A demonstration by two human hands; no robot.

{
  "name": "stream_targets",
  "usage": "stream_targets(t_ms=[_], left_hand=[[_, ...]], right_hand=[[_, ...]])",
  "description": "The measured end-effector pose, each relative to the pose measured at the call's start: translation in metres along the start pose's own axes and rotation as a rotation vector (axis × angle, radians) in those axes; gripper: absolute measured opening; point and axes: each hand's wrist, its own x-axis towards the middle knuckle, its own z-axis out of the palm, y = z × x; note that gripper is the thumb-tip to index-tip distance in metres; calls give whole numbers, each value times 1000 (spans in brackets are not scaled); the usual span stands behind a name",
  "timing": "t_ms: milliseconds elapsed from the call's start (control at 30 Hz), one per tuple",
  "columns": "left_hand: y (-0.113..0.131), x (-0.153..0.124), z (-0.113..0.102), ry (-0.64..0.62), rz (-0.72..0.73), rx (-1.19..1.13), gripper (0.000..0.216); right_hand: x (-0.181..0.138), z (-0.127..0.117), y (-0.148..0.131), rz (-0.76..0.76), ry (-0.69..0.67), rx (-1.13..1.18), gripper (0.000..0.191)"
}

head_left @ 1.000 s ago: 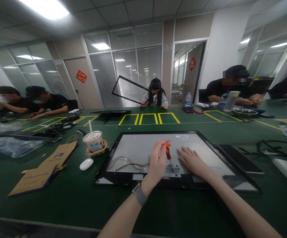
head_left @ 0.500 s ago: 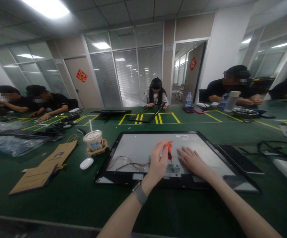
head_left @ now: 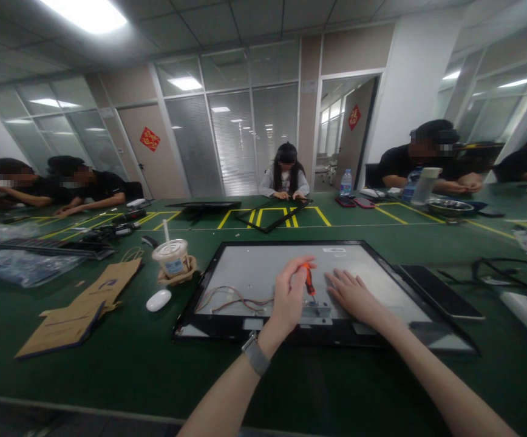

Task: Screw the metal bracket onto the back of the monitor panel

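Note:
My left hand (head_left: pixel 289 294), with a watch on its wrist, is closed around the orange handle of a screwdriver (head_left: pixel 309 280). The screwdriver's tip points down at a small metal bracket (head_left: pixel 317 311) near the close edge of a flat display panel (head_left: pixel 254 261); whether it sits in a screw I cannot tell. Lying flat on the panel's grey back, my right hand (head_left: pixel 352 294) has its fingers stretched out, just right of the screwdriver. Thin wires (head_left: pixel 238 301) run over the panel to the left of my left hand.
Left of the panel are a drink cup (head_left: pixel 171 258) with a straw, a white mouse (head_left: pixel 158 300) and a brown paper bag (head_left: pixel 81 309). A dark phone-like slab (head_left: pixel 441 291) lies to the right. Across the table, a person handles a black frame (head_left: pixel 268 229); other people sit at both sides.
The screwdriver has shifted slightly left and tilts differently in my left hand. My right hand stays in place. Across the table, the person's black frame has been lowered and turned.

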Motion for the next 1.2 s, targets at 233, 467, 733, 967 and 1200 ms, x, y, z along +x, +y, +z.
stream_targets(t_ms=[233, 467, 733, 967, 1200], left_hand=[[-1, 1, 0, 33, 56, 116, 31], [-4, 1, 0, 23, -3, 58, 36], [-4, 0, 1, 2, 66, 118, 29], [-7, -1, 1, 0, 17, 14, 30], [2, 3, 0, 39, 38, 84, 25]], right_hand=[[0, 2, 1, -3, 21, 18, 54], [0, 5, 4, -21, 30, 29, 55], [2, 8, 4, -17, 42, 12, 55], [2, 9, 5, -25, 47, 28, 56], [2, 8, 4, -16, 32, 34, 55]])
